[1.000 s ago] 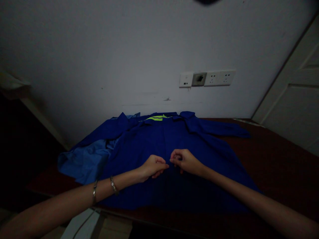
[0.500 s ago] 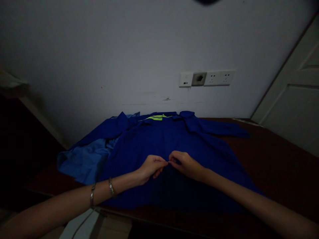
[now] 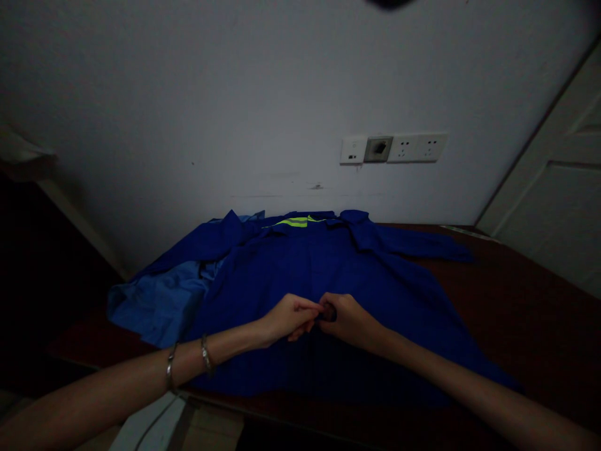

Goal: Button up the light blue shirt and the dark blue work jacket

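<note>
Over the middle of the blue garment, the left grip and the right grip meet at their fingertips. What is under way looks like close fingertip work: the left grip is drawn into a pinch pointing right, while the right grip curls thumb and forefinger into a small ring. Whether either pinch has caught thread, a fastening or a fold of cloth, I cannot tell (the light is poor just there). From this pose, a further move would call for fine control, with both sets of fingertips kept close together and little pull on the cloth.

Beneath and beyond both grips, the garment lies spread on the dark reddish worktop, deep blue, mostly smooth, with soft creases running away toward the collar. One sleeve reaches out beyond the right grip, off to its right. Straight beyond the pair, near the wall, a yellow-green strip with a greyish band shows at the neck opening. Left of the left grip, a lighter blue cloth sits rumpled, partly under the garment's other sleeve. Below the garment and between the forearms, deep shadow hides the finer detail of its near edge.
</note>
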Demonstrator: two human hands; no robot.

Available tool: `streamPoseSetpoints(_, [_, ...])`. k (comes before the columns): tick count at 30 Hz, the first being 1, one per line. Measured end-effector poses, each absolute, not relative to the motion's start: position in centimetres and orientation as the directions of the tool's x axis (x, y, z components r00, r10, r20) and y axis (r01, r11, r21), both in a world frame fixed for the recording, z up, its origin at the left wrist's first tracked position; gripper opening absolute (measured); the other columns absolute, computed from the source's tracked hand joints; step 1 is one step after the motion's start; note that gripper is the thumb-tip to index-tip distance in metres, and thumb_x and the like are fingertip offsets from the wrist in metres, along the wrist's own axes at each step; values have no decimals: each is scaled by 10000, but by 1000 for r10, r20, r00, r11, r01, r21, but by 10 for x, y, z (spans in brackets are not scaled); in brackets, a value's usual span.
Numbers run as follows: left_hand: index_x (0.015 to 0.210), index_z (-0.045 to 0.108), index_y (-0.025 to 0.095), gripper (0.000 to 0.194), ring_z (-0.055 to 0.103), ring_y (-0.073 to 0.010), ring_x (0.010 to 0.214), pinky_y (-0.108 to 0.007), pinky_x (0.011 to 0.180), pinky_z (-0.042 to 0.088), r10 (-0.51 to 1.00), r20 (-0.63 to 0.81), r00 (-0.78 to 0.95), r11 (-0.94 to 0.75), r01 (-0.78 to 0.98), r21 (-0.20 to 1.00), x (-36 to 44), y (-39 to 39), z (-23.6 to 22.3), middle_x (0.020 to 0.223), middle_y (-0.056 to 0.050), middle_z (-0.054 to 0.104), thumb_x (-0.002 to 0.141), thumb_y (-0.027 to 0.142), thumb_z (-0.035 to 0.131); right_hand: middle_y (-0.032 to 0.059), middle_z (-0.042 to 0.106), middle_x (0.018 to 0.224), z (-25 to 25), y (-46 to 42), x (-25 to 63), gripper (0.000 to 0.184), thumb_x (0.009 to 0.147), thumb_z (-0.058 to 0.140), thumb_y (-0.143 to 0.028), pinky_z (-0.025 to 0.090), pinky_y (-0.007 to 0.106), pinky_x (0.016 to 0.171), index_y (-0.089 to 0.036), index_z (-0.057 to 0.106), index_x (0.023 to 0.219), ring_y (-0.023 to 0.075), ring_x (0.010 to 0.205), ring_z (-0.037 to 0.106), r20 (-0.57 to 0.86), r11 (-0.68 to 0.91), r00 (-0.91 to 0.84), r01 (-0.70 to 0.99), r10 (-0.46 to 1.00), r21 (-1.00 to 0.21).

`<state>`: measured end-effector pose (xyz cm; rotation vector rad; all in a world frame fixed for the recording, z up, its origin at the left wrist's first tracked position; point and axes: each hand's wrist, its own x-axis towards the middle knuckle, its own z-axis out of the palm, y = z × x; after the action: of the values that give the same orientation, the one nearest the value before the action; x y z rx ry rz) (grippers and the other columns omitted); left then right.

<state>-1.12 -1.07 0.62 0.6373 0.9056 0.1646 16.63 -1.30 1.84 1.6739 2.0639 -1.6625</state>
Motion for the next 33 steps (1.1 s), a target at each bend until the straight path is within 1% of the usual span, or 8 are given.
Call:
streamPoseSetpoints(2, [993,605,111,296,366,-22,327,-155,322,241,414,-676,610,798,114,592,-10,-8,5,541,52,496,753,256,507,15,611,685,17,-13,164,114,689,605,-248,354,205,501,-165,559,753,107,587,542,-561,-84,-422,742,712,-665])
streamPoseSetpoints(7, [869,586,97,222,350,-22,316,-148,313,252,511,-720,470,797,54,601,-9,1,-4,516,57,471,735,239,481,23,599,693,19,-13,156,283,684,626,-404,306,218,485,-160,541,801,122,576,538,-582,16,-396,836,711,-549])
streamPoseSetpoints(12, [858,574,101,215,346,-24,310,-145,303,262,540,-725,427,786,53,617,-12,4,-15,510,59,463,718,229,472,53,607,738,19,-12,149,239,726,574,-327,313,239,534,-143,535,874,164,656,571,-568,144,-415,876,711,-460])
streamPoseSetpoints(15, [884,568,107,230,364,-28,312,-144,305,275,547,-714,437,766,82,638,-17,2,-15,527,56,482,703,188,453,41,600,701,19,-10,151,160,739,529,-245,309,231,532,-149,532,867,147,626,559,-562,159,-439,864,701,-477])
streamPoseSetpoints(20, [859,555,112,200,376,-33,301,-149,304,269,521,-704,482,717,200,667,-22,-4,-14,526,62,487,711,225,483,-4,588,632,21,-4,161,150,670,509,-118,298,205,501,-163,524,812,101,551,517,-573,57,-447,819,687,-571])
streamPoseSetpoints(24, [820,577,122,194,399,-48,339,-156,333,288,524,-671,524,610,319,725,-20,-11,-18,506,61,485,710,275,532,-14,582,626,21,-3,169,148,636,498,-81,331,192,495,-167,515,756,91,551,522,-582,-60,-427,769,692,-636])
streamPoseSetpoints(29, [799,634,119,165,443,-55,456,-164,440,318,583,-602,545,460,390,798,-13,-15,-16,542,41,516,707,231,555,-32,563,593,13,-6,176,178,607,492,-61,369,177,468,-170,507,747,80,516,527,-609,-217,-392,690,689,-690])
streamPoseSetpoints(33, [863,652,132,212,430,-59,508,-170,474,299,660,-543,519,358,418,835,-9,-13,-11,578,39,525,698,254,596,-42,546,594,9,-8,179,194,604,488,-72,388,162,405,-173,500,769,74,475,520,-670,-358,-358,633,651,-687])
